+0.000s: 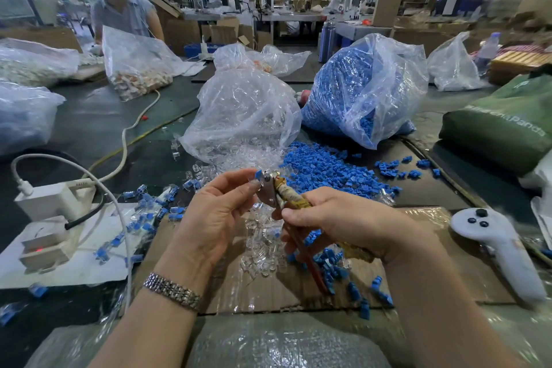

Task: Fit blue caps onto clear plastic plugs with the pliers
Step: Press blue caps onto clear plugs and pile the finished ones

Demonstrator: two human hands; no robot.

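The right hand grips the pliers by the handles. The left hand pinches a blue cap at the pliers' tip, above loose plugs on cardboard on the bench.

Hands on pliers, blue cap.
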